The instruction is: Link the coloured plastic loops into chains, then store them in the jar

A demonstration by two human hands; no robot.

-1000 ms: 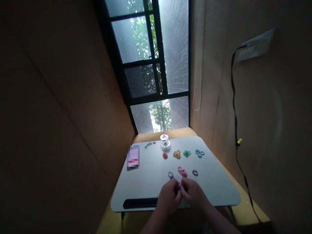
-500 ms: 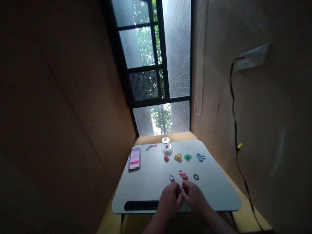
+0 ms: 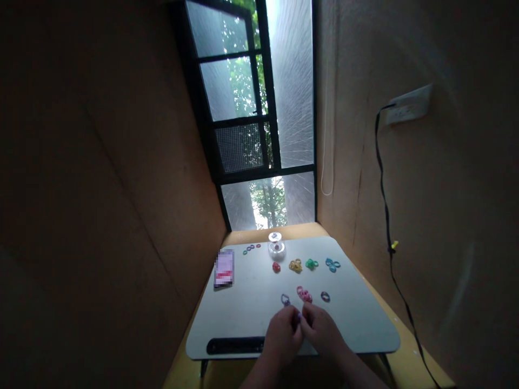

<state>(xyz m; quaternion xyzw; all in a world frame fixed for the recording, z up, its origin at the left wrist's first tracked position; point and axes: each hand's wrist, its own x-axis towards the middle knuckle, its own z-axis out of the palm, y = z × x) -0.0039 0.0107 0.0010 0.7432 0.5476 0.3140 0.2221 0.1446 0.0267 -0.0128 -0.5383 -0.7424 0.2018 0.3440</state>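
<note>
My left hand point(image 3: 285, 330) and my right hand point(image 3: 321, 327) are closed, with their fingertips meeting low over the front of the white table. Pinched between them is a small purple hair tie point(image 3: 299, 319), mostly covered by the fingers. Just beyond my left hand lies a little group of purple hair ties point(image 3: 285, 299). A pile of pink hair ties point(image 3: 304, 294) is close to the right fingertips, and a dark multicoloured one point(image 3: 325, 296) rests to its right.
Farther back are piles of red point(image 3: 276, 267), yellow point(image 3: 295, 265), green point(image 3: 311, 263) and blue hair ties point(image 3: 332, 264). Behind them stands a clear round container point(image 3: 277, 248). Several loose ties point(image 3: 251, 247) lie at the back left, near a phone-like rectangle point(image 3: 224, 268). A black slot point(image 3: 235, 345) runs along the front.
The view has tipped slightly, so the table sits a little lower in the picture. Both hands keep their pinch on the purple hair tie, with only a slight shift of the fingers.
</note>
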